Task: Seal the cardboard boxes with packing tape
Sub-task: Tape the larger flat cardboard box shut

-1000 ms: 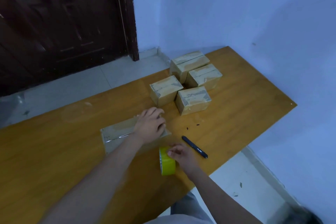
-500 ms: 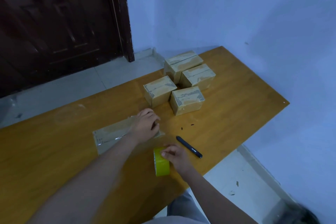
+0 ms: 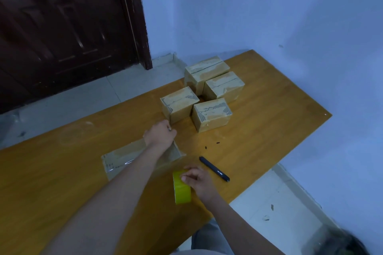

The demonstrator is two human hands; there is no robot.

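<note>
Four small taped cardboard boxes [image 3: 207, 93] stood clustered, touching, at 12 o'clock on the table. A flattened, tape-covered box [image 3: 124, 159] lay at 9 o'clock. A yellow tape roll [image 3: 182, 191] stood on edge at 6 o'clock.
</note>
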